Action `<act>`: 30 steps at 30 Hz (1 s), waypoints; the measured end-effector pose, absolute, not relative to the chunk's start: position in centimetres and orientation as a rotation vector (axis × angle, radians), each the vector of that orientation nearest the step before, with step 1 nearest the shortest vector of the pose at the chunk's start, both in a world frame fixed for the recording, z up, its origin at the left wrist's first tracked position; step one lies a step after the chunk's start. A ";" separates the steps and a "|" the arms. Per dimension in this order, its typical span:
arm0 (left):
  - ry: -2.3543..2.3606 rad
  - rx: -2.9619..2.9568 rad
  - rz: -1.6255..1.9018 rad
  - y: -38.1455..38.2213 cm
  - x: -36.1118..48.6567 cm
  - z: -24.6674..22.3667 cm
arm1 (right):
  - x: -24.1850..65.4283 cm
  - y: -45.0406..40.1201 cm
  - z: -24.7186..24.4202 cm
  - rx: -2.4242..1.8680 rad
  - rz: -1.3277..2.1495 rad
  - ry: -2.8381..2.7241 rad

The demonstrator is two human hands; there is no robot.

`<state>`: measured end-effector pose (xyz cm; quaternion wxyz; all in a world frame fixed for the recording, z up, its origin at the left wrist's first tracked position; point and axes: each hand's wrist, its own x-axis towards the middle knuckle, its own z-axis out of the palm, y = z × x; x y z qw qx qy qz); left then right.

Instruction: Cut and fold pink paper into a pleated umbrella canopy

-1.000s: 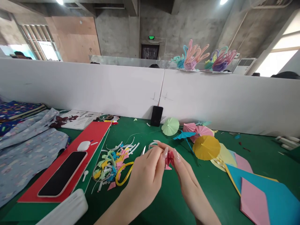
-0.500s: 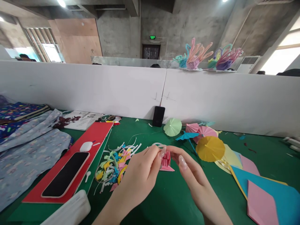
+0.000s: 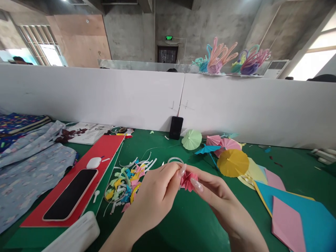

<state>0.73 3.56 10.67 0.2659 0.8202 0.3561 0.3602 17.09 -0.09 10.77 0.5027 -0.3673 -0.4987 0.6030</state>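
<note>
A small pleated piece of pink paper (image 3: 188, 182) is held between both hands just above the green tabletop. My left hand (image 3: 164, 185) pinches its left side, thumb against the folds. On the right side, the thumb of my right hand (image 3: 212, 189) presses the pleats while its fingers curl behind. The fingers cover part of the paper. Beyond the hands lie small paper umbrellas: a light green one (image 3: 191, 139), a blue one (image 3: 208, 149), a pink one (image 3: 228, 144) and a yellow one (image 3: 233, 163).
Left of my hands is a heap of coloured paper scraps (image 3: 127, 183). A red board (image 3: 65, 196) carries a phone (image 3: 70, 194) and a white earbud case (image 3: 93, 162). Coloured paper sheets (image 3: 312, 213) lie at right. A black phone (image 3: 176, 127) leans on the white partition (image 3: 131, 96).
My right thumb has come in from apart to press on the pink paper. The pleats now look bunched between both hands. The view has shifted slightly.
</note>
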 end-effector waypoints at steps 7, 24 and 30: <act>0.945 2.165 0.950 3.3 0.7 10.8 | 17.6 -0.3 10.3 -0.862 1.471 -1.137; 0.908 2.100 0.997 3.4 0.5 11.3 | 17.8 -0.4 10.2 -0.943 1.318 -1.327; 0.930 2.150 0.925 3.3 0.4 11.4 | 17.8 -0.7 10.2 -0.913 1.347 -1.335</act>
